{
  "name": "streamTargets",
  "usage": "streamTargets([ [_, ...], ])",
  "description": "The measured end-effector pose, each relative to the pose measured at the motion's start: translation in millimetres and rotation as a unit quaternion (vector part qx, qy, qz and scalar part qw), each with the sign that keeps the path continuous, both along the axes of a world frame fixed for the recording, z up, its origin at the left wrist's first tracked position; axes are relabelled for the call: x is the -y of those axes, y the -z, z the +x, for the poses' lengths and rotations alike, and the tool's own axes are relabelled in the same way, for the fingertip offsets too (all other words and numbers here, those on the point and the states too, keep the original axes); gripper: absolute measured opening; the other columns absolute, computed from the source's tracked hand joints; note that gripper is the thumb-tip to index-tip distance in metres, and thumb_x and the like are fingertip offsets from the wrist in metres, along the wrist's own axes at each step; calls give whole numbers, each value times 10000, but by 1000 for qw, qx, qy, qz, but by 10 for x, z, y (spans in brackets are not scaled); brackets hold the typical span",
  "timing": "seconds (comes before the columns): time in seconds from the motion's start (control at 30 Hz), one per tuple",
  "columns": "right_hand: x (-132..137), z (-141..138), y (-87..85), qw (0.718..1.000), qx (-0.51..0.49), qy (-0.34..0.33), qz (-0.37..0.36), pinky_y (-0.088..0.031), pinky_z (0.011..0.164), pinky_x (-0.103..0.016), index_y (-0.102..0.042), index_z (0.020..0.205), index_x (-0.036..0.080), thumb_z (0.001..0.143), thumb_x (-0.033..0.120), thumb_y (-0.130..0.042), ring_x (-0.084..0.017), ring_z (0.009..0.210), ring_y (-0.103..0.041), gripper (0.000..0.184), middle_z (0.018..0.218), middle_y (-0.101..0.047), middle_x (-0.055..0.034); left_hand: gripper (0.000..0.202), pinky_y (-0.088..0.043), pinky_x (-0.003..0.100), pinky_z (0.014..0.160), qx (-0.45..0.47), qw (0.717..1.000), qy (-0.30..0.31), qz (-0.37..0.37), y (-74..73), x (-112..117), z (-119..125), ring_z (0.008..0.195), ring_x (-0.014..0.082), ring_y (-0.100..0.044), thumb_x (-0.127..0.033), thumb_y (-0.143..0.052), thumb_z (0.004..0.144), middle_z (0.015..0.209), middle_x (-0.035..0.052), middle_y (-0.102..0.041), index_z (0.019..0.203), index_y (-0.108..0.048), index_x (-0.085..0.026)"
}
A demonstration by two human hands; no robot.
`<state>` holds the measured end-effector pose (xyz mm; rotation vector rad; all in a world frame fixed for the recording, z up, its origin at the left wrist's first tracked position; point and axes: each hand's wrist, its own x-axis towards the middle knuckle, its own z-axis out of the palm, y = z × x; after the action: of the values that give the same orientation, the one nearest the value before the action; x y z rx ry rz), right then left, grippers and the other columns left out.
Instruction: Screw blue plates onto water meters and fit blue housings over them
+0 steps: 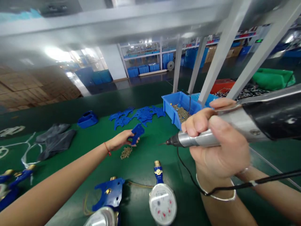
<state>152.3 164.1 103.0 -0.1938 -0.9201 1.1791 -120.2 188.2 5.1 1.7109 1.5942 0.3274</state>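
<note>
My left hand (123, 139), with a red string at its wrist, is closed on a blue plastic bracket (136, 133) just beyond a small pile of brass-coloured screws (126, 152). An electric screwdriver (237, 117) lies in the grip of my right hand (218, 150); its thin bit points left over the green table, touching nothing. Below the bit stands a water meter (162, 201) with a white dial and blue pipe body. Left of it, a blue bracket (108, 192) sits at a second meter (101, 217), partly cut off by the frame.
Several loose blue brackets (143, 113) are spread at the table's back. A blue bin (170, 108) of small brass parts stands behind the screwdriver. Dark grey cloth (56, 139) and a blue holder (87, 120) lie left. The screwdriver's black cable (265, 179) crosses my right wrist.
</note>
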Motion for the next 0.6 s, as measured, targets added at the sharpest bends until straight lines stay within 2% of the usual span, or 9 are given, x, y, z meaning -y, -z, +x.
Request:
streamTargets([
  [0.07, 33, 46, -52, 1000, -5, 4, 5, -384, 434, -270, -556, 800, 258, 648, 213, -745, -119, 433, -441, 247, 519, -494, 69, 356, -549, 383, 794, 83, 994, 21, -61, -38, 357, 244, 965, 221, -637, -327, -244, 890, 1100, 172, -608, 1131, -389, -109],
  [0.13, 74, 117, -91, 1000, -3, 18, 16, -380, 412, -264, -560, 786, 243, 613, 197, -760, -111, 412, -427, 268, 511, -509, 73, 348, -560, 351, 737, 135, 984, 50, -109, -63, 630, 485, 916, 215, -657, -420, -342, 875, 1067, 151, -634, 1084, -381, -145],
  [0.23, 156, 241, -138, 997, 5, 64, 41, -363, 380, -270, -552, 772, 242, 597, 206, -730, -114, 391, -414, 252, 495, -506, 83, 403, -546, 297, 648, 152, 976, 84, -131, -45, 832, 753, 820, 207, -672, -553, -453, 853, 961, 109, -667, 977, -417, -171],
  [0.33, 226, 314, -195, 994, 28, 104, 17, -328, 358, -280, -532, 731, 258, 577, 224, -608, -119, 375, -394, 174, 469, -477, 85, 400, -464, 223, 514, 119, 985, 93, -86, 48, 823, 838, 609, 157, -631, -567, -495, 856, 754, 39, -638, 899, -458, -171],
  [0.43, 246, 326, -236, 995, 57, 81, -26, -280, 344, -300, -543, 684, 278, 559, 259, -593, -112, 352, -358, 135, 432, -445, 74, 361, -378, 189, 434, 106, 988, 101, -57, 174, 722, 802, 471, 124, -551, -525, -519, 870, 595, -16, -580, 929, -481, -170],
  [0.5, 237, 327, -224, 995, 75, 63, -24, -279, 356, -319, -568, 689, 284, 597, 280, -648, -109, 363, -360, 122, 447, -446, 69, 356, -377, 184, 435, 118, 985, 111, -57, 245, 660, 777, 451, 120, -536, -487, -548, 868, 562, -30, -576, 1017, -498, -167],
  [0.6, 211, 337, -144, 993, 92, 67, 28, -303, 394, -353, -619, 813, 274, 666, 280, -675, -122, 432, -402, 157, 546, -477, 52, 399, -419, 185, 511, 148, 980, 124, -54, 321, 606, 767, 512, 123, -571, -431, -599, 855, 584, -33, -587, 1147, -520, -171],
])
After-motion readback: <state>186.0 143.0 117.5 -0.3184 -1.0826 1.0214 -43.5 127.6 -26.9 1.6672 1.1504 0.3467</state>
